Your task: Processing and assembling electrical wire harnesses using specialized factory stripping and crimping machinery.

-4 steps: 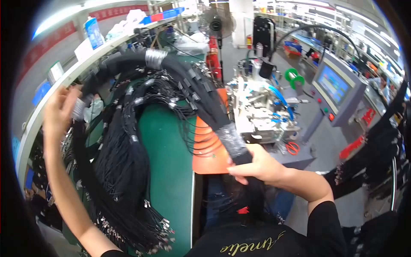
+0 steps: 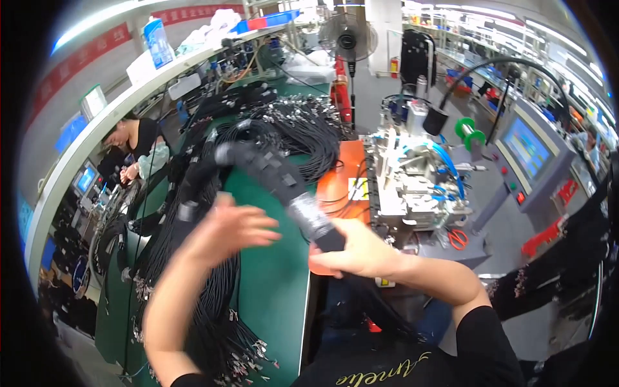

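A thick bundle of black cables (image 2: 274, 171) arches over the green table, bound with clear plastic wrap near one end. My right hand (image 2: 361, 250) is closed around that end, just below the wrap (image 2: 308, 214). The bundle's far part bends left and down and is smeared by motion. My left hand (image 2: 238, 226) is in the air near the bundle, fingers stretched out and somewhat blurred, with nothing visible in it. Beneath and beyond lie heaps of loose black cables (image 2: 216, 303) with small metal connectors at their ends.
An orange board (image 2: 342, 184) lies at the table's right edge, beside a metal machine (image 2: 419, 174) with blue tubes. Red-handled scissors (image 2: 457, 239) and a screen panel (image 2: 527, 142) are to the right. A shelf rail (image 2: 97, 122) runs along the left; a co-worker (image 2: 138, 142) sits beyond it.
My left hand has come away from the bundle's far left part and moved right, toward the middle. The bundle has dropped lower and nearer; my right hand keeps its hold.
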The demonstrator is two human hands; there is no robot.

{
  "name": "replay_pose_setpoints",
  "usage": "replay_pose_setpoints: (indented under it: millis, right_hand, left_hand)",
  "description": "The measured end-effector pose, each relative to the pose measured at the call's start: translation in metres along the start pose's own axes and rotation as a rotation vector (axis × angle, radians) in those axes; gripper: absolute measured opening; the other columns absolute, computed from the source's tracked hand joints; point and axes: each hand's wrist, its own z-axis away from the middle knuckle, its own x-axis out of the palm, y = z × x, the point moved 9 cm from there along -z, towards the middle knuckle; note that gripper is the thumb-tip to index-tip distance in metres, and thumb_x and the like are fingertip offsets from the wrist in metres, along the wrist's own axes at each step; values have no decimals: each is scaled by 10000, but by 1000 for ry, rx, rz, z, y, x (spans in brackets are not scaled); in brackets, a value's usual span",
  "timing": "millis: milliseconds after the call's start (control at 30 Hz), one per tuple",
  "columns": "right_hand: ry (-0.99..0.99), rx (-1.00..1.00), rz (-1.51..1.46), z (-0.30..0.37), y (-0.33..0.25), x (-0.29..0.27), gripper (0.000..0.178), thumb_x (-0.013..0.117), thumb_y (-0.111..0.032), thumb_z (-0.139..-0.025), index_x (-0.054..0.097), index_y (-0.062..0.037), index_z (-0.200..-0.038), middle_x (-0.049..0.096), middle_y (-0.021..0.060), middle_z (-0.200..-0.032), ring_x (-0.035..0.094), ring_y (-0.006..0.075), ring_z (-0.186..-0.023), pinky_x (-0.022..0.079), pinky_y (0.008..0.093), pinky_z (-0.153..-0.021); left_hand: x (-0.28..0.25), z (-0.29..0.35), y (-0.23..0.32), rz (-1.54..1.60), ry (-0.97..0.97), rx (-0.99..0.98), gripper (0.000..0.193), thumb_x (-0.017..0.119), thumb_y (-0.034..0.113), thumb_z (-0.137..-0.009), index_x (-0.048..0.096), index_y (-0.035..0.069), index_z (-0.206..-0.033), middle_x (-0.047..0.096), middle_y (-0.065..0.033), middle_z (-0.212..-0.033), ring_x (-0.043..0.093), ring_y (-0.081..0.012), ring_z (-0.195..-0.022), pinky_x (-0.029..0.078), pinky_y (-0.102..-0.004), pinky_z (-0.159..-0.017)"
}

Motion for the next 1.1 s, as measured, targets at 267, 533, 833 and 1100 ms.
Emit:
replay_pose_setpoints:
  millis: [267, 533, 833, 1100]
  right_hand:
    - [-28, -97, -323, -52, 95, 11, 348, 685, -127, -902, 537, 31, -1174, 650, 90, -938, 642, 147, -912, 516, 325, -819]
    - [321, -61, 301, -149, 131, -57, 400, 658, -272, -923, 606, 88, -1089, 676, 152, -1060, 645, 236, -989, 505, 379, -862]
    - [400, 118, 36, -158, 159, -100, 220, 688, -192, -887, 646, 6, -973, 646, 47, -700, 626, 158, -622, 509, 288, -626]
    - [142, 403, -357, -43, 123, -61, 287, 643, -58, -903, 552, -7, -1170, 630, 43, -921, 598, 94, -737, 487, 257, -661]
  left_hand:
    - [-30, -95, 78, -60, 343, 628, 423, 608, 268, -925, 587, -64, -1188, 697, -142, -864, 675, -185, -726, 558, -315, -690]
    - [-164, -252, 48, 321, 569, 321, 425, 788, 326, -810, 632, -31, -978, 661, -128, -727, 686, -244, -671, 556, -364, -531]
    - [-237, -295, -37, -174, 799, 248, 131, 711, 97, -805, 642, -13, -782, 656, -112, -675, 654, -230, -562, 522, -338, -523]
    - [-390, -300, 12, -510, 937, 271, 467, 796, 328, -728, 690, -88, -912, 717, -152, -854, 692, -250, -775, 523, -361, -709]
